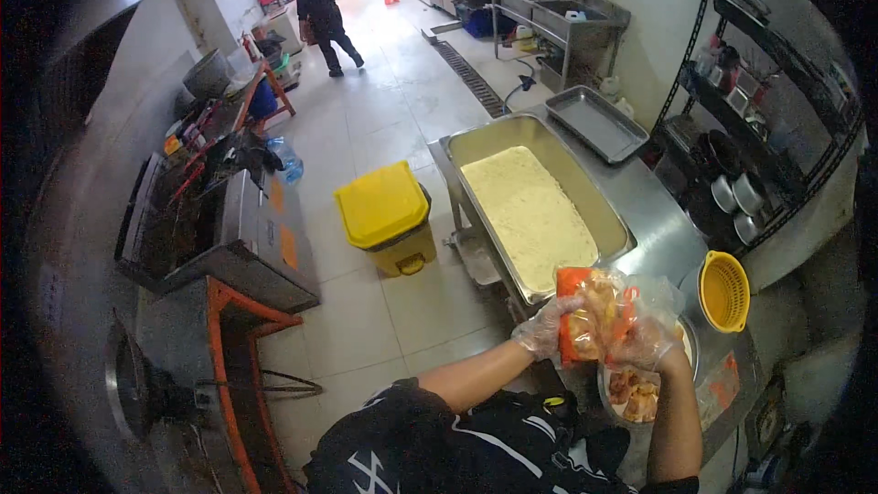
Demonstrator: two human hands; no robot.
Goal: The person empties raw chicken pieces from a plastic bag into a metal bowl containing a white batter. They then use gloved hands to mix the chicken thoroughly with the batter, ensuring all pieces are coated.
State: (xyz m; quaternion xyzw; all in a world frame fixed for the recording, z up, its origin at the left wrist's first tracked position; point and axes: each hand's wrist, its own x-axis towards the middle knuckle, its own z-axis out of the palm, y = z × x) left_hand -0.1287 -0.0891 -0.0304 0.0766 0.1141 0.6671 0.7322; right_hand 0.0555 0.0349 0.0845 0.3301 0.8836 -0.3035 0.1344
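Both hands wear clear plastic gloves and hold a clear and orange plastic bag of raw chicken pieces (588, 319) above the steel table's near part. My left hand (549, 326) grips the bag's left side; my right hand (645, 343) is closed on its right side. Below them, partly covered by my right forearm, a bowl of chicken pieces (634, 398) stands on the table. Just beyond the bag is a deep steel pan (621, 237) with a pale yellow powder (528, 209) in it. An emptied-looking plastic bag (721, 387) lies flat to the right.
A yellow basket (724, 291) sits in a container at the right. A shallow metal tray (597, 125) lies at the table's far end. A yellow pedal bin (384, 209) stands left of the table, across from a fryer (267, 240). One person (322, 14) is farther off on the floor.
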